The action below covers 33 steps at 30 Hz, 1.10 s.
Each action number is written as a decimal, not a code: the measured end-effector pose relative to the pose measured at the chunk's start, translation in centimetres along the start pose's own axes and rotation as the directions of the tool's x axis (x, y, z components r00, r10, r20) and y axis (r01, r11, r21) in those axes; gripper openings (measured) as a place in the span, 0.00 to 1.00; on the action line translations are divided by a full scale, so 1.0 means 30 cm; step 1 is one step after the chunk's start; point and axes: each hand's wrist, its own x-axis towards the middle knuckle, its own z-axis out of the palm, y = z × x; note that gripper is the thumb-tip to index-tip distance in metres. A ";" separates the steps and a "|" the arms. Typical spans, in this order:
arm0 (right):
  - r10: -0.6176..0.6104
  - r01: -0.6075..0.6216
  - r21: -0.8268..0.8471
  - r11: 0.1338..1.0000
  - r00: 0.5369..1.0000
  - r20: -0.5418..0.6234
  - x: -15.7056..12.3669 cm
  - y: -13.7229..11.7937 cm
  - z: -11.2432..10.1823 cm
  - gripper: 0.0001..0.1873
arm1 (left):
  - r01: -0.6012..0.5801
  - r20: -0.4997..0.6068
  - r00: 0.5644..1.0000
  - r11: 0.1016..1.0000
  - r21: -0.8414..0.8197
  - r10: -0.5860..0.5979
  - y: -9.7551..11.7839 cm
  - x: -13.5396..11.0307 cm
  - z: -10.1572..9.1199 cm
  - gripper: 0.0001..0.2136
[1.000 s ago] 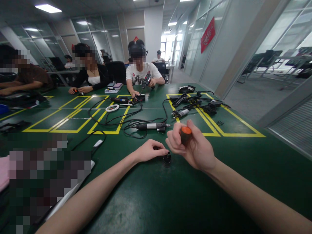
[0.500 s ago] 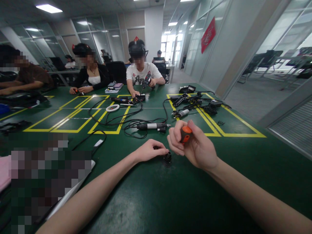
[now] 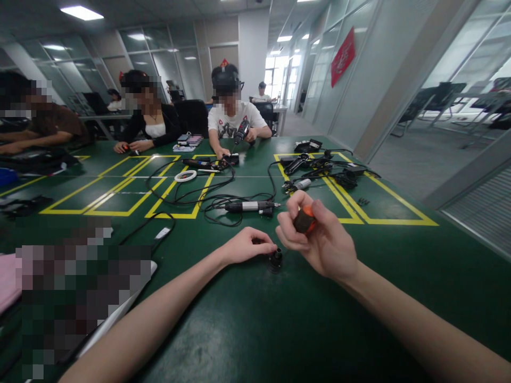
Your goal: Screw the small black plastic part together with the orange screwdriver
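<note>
My left hand (image 3: 249, 246) rests on the green table, thumb and fingertips closed on a small black round part (image 3: 275, 258). This part stands upright on the tabletop, with an open ring at its upper end. Just to the right and a little higher, my right hand (image 3: 325, 236) is wrapped round the orange-and-black handle of a screwdriver (image 3: 304, 220). The butt of the handle faces me. Its shaft is mostly hidden behind my fingers, and whether the tip touches the black part I cannot tell.
Beyond my hands lies a grey-and-black electric screwdriver (image 3: 249, 206) with a coiled cable. Tools and cables (image 3: 315, 167) sit at the back right, near small dark screws (image 3: 363, 201). A white ring (image 3: 186, 176) lies left. Across the table, a person (image 3: 235, 119) holds a power drill (image 3: 241, 132).
The screwdriver handle has turned in my right hand, so a dark side now shows where orange was. My left hand and the black part hold their place.
</note>
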 end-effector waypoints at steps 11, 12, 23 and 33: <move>-0.028 0.027 -0.036 0.999 0.999 -0.022 0.008 0.003 0.001 0.20 | -0.016 0.014 1.000 1.000 -0.027 0.016 0.005 -0.004 -0.006 0.16; -0.028 0.027 -0.031 0.999 0.999 -0.030 0.008 0.004 0.002 0.20 | -0.010 0.007 1.000 1.000 -0.020 0.010 0.008 -0.004 -0.005 0.15; -0.025 0.024 -0.034 0.999 1.000 -0.006 0.000 0.011 0.007 0.21 | 0.016 -0.009 1.000 1.000 0.012 -0.016 0.007 -0.001 -0.001 0.15; -0.005 0.003 -0.052 0.999 0.999 -0.037 0.012 0.002 0.005 0.26 | 0.016 0.005 1.000 1.000 0.007 -0.016 0.003 0.001 -0.002 0.13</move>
